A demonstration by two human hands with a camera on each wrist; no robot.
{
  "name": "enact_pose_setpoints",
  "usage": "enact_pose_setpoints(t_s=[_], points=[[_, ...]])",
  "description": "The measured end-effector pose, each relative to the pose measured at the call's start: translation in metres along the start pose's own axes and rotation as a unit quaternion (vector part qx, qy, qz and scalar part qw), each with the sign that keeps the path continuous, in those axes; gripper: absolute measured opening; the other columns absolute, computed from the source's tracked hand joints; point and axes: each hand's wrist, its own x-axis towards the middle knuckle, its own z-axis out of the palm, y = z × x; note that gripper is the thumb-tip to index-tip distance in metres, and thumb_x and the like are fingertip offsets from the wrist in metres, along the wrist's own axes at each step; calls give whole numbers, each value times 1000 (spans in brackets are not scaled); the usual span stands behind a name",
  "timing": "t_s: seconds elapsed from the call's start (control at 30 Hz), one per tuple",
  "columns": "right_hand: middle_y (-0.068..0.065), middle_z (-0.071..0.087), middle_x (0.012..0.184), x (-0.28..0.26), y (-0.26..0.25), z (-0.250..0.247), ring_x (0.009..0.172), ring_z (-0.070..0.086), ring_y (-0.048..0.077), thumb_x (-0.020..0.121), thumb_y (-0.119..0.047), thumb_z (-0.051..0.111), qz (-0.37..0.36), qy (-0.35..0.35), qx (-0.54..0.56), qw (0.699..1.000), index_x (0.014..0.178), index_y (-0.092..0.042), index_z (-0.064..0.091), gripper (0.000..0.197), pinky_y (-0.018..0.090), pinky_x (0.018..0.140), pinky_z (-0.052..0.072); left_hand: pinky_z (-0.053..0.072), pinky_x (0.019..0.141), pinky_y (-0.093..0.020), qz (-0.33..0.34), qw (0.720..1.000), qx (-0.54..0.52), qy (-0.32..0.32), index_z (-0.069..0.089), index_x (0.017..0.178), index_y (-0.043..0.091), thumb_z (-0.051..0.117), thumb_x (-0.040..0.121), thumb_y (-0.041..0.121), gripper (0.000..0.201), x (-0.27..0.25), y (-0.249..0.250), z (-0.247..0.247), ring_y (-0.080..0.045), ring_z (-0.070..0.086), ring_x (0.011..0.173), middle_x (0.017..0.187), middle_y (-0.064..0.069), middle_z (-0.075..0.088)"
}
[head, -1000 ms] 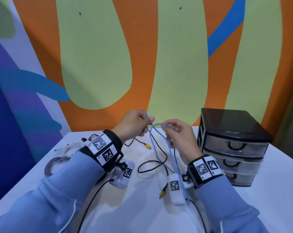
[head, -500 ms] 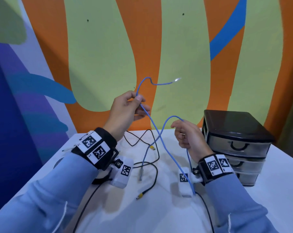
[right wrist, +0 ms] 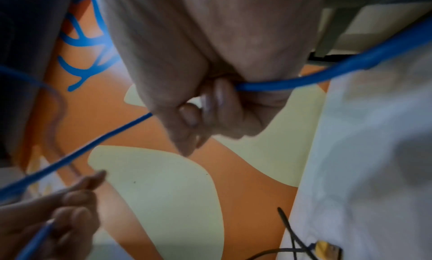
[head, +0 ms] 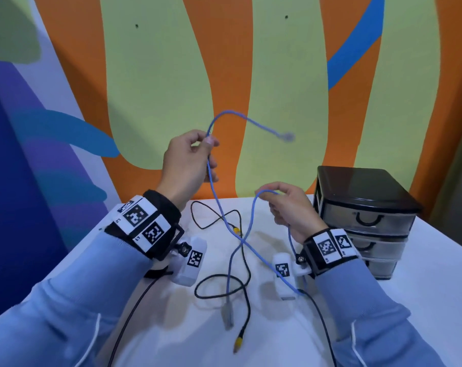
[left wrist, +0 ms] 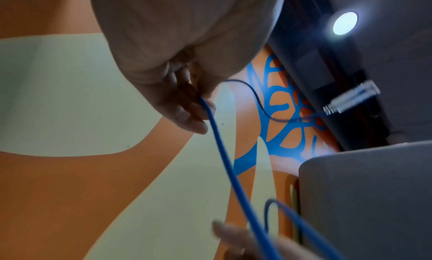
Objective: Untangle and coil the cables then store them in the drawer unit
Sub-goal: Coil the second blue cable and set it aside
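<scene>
A blue cable (head: 219,205) runs between both hands above the white table (head: 434,292). My left hand (head: 208,141) is raised and pinches it near one end; the clear plug (head: 288,136) swings free to the right, also seen in the left wrist view as the clear plug (left wrist: 350,99). My right hand (head: 264,192) is lower and grips a bend of the cable (right wrist: 304,77). The cable's other end, a grey plug (head: 227,313), lies on the table. The black drawer unit (head: 365,215) stands at the right with all three drawers shut.
A black cable (head: 247,276) with yellow plugs (head: 239,340) lies looped on the table under the blue one and crosses it. A painted wall stands right behind the table. The table's edge runs along the left.
Both hands have risen and parted. The left hand lifted the blue cable's end clear, and that plug now swings out to the right. The cable's loop has opened up.
</scene>
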Motion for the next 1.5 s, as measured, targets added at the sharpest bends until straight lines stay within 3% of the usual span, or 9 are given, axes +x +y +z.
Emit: enact_pose_setpoints(t_s=[0.17,0.37,0.5,0.7,0.87,1.0,1.27,1.4,1.5], points=[[-5,59,84,3,-11,8,69,51,13,105,-10,54,-129,169,-69,975,98,-18,63,13,18,55,39,57,55,-33,-68,995,67,-33,72,103,5,53,111,18,25,-18,-33,-4,-17,49,49,67,-5,51],[-4,45,69,-7,-27,6,63,42,16,107,-36,53,-97,221,-42,970,77,-20,53,34,31,58,32,64,63,-42,-150,985,88,-2,69,101,6,50,112,18,24,-36,-58,-12,-23,62,53,78,-13,63],[3,45,53,-15,-34,-8,53,43,24,92,-47,74,-94,98,-362,922,59,-10,54,53,30,54,34,57,62,-37,-149,977,152,-20,74,89,11,63,105,19,21,-46,-63,-19,-23,61,58,77,-10,71],[11,66,55,-21,-27,-9,44,66,23,97,-46,69,-69,145,-285,945,71,0,62,54,37,56,55,48,49,-22,-198,972,17,-122,70,100,-4,65,105,13,18,-80,-51,-12,-15,61,51,77,-13,71],[9,67,61,-54,-44,-19,51,63,18,93,-25,78,-23,18,-211,977,88,-4,66,25,27,51,52,66,74,-34,-130,991,-18,13,70,103,-3,58,109,12,20,-79,-54,-22,-26,76,71,87,-22,74],[7,70,66,-88,-70,-33,58,61,16,92,-18,77,-50,-24,-241,969,97,-11,71,10,28,54,52,60,69,-26,-52,995,-86,22,69,105,3,55,111,17,21,-69,-35,-33,-21,71,72,88,-16,73],[-14,46,153,-110,-117,-48,142,40,-2,58,-65,93,-125,-115,-338,926,160,-51,19,127,33,114,38,44,64,-22,114,992,8,-59,75,108,6,60,110,23,23,-47,27,-22,-6,56,63,69,4,65],[-10,58,140,-110,-133,-18,134,49,-2,84,-58,79,-220,-47,-293,929,157,-36,37,87,24,104,43,55,63,-27,125,979,18,-160,76,107,10,61,109,22,19,-59,43,-2,-16,55,58,62,11,57],[3,68,86,-109,-135,-5,77,63,16,98,-51,67,-236,-53,-274,931,120,-23,73,36,36,71,52,57,54,-37,137,969,23,-206,75,94,22,61,109,20,20,-71,51,5,-20,51,47,61,0,47]])
